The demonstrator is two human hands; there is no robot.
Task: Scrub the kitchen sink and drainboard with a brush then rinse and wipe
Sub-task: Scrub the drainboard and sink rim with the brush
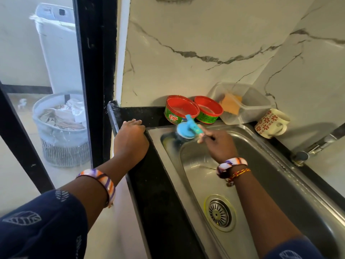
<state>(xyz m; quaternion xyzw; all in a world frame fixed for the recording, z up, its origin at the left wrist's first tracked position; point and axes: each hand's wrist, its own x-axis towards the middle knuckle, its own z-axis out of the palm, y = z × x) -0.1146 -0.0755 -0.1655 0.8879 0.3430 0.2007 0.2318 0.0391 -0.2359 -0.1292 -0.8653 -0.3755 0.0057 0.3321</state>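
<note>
A steel sink point(261, 165) is set in a black counter point(158, 193), with a round drain strainer point(220, 212) in its basin. My right hand point(218, 144) grips the handle of a blue brush point(184, 128). The brush head presses on the sink's far left corner and is blurred by motion. My left hand point(130, 139) rests on the counter's left edge, with its fingers bent over the corner beside the sink.
Two red-lidded green soap tubs point(180, 110) point(208, 110) stand behind the sink, next to a clear plastic box point(242, 103) holding an orange sponge. A patterned mug point(271, 123) and a steel tap point(317, 143) are at the right. A glass door and a laundry basket point(61, 128) are at the left.
</note>
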